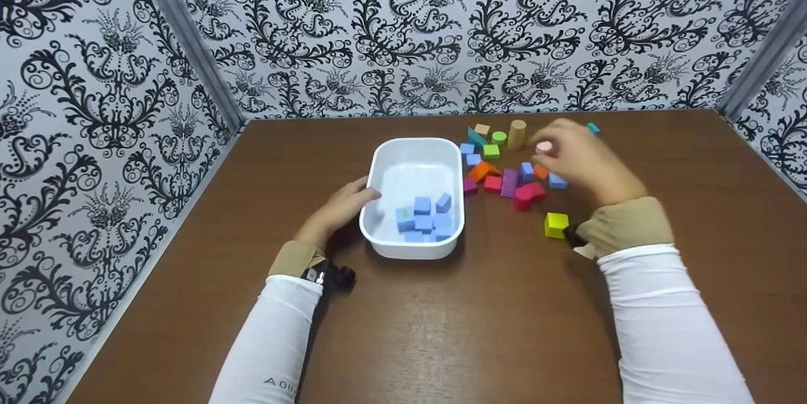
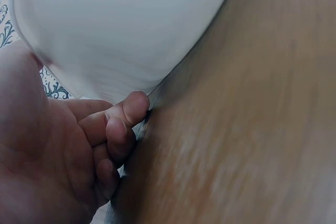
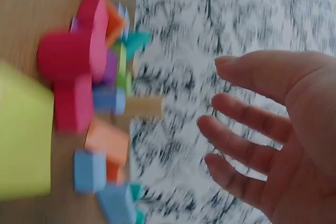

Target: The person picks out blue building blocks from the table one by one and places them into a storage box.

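Observation:
A white plastic tub point(image 1: 416, 251) stands left of the blocks, with several blue blocks point(image 1: 423, 224) lying in its near half. My left hand point(image 1: 343, 203) holds its left wall, thumb over the rim; in the left wrist view the curled fingers point(image 2: 119, 137) are against the outside of the tub point(image 2: 115, 30). Over the right part of the block pile is my right hand point(image 1: 583, 155), overlapping a pale pink block point(image 1: 544, 148) in the head view. The right wrist view shows this hand point(image 3: 273, 135) with fingers apart and nothing between them.
Coloured blocks lie right of the tub, among them a purple block point(image 1: 510, 183), a red cylinder point(image 3: 68, 56) and an upright wooden cylinder point(image 1: 517, 134). A yellow cube point(image 1: 556, 225) sits nearer, beside the right wrist. A patterned wall point(image 1: 416, 32) borders the table's back edge.

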`<state>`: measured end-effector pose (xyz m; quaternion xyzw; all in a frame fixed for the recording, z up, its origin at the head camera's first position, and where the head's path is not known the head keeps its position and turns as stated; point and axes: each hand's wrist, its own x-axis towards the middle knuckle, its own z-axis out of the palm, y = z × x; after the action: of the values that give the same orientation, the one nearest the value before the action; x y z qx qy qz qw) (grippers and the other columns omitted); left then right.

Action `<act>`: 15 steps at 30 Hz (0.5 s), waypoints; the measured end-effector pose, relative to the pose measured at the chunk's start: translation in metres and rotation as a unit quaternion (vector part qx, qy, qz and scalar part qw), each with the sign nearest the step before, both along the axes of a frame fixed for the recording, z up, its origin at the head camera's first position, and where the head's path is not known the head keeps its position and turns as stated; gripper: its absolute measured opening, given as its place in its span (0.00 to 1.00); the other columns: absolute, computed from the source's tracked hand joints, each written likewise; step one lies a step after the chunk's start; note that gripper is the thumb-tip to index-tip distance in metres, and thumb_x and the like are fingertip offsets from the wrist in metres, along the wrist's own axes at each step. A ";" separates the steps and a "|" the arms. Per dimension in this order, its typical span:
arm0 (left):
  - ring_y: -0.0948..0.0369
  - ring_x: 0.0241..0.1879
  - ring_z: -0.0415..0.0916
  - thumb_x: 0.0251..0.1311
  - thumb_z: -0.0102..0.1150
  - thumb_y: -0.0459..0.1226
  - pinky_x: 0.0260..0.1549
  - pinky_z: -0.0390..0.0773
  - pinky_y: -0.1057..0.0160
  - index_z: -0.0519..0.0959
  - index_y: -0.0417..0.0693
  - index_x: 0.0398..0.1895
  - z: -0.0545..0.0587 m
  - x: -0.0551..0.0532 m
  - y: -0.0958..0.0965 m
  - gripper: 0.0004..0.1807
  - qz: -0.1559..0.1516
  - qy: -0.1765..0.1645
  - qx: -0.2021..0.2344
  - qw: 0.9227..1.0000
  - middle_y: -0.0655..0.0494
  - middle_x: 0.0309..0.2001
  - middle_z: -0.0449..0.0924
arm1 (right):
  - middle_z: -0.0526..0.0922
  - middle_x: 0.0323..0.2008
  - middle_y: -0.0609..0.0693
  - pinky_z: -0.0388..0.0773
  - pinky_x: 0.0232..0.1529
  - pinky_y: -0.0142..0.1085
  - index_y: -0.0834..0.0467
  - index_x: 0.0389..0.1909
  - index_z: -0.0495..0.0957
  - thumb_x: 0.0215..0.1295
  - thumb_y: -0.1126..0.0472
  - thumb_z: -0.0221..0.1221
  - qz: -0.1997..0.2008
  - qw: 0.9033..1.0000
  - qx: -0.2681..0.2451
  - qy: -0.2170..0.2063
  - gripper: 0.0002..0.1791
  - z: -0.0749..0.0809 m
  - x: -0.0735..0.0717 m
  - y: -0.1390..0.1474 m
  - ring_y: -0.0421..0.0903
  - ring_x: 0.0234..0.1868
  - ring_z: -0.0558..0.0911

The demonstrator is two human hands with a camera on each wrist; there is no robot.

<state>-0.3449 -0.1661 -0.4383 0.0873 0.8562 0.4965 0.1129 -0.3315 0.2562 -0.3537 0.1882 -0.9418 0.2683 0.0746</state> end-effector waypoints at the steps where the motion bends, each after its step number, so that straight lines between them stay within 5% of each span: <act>1: 0.49 0.67 0.72 0.68 0.51 0.45 0.72 0.67 0.49 0.62 0.39 0.82 0.000 0.000 0.000 0.40 0.000 -0.001 0.001 1.000 0.39 0.74 0.72 | 0.80 0.56 0.63 0.77 0.56 0.57 0.64 0.57 0.85 0.72 0.64 0.64 -0.012 1.000 -0.005 -0.006 0.16 -0.001 -0.001 0.009 0.61 0.54 0.78; 8: 0.49 0.66 0.73 0.68 0.51 0.45 0.71 0.68 0.50 0.62 0.39 0.82 0.000 0.000 -0.001 0.40 0.002 -0.001 0.003 1.000 0.40 0.73 0.72 | 0.79 0.57 0.66 0.77 0.57 0.58 0.67 0.61 0.82 0.74 0.61 0.63 -0.066 0.997 -0.023 -0.029 0.20 -0.009 -0.006 0.058 0.64 0.53 0.81; 15: 0.50 0.63 0.75 0.67 0.51 0.44 0.69 0.70 0.52 0.64 0.38 0.81 0.000 0.001 0.000 0.40 0.002 0.005 0.004 1.000 0.39 0.70 0.76 | 0.74 0.60 0.76 0.69 0.62 0.67 0.72 0.64 0.76 0.73 0.64 0.62 -0.090 0.994 -0.001 -0.058 0.24 -0.019 -0.008 0.089 0.73 0.60 0.73</act>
<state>-0.3442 -0.1657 -0.4387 0.0888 0.8551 0.4994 0.1073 -0.3399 0.3452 -0.3728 0.0864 -0.9574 0.2719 0.0440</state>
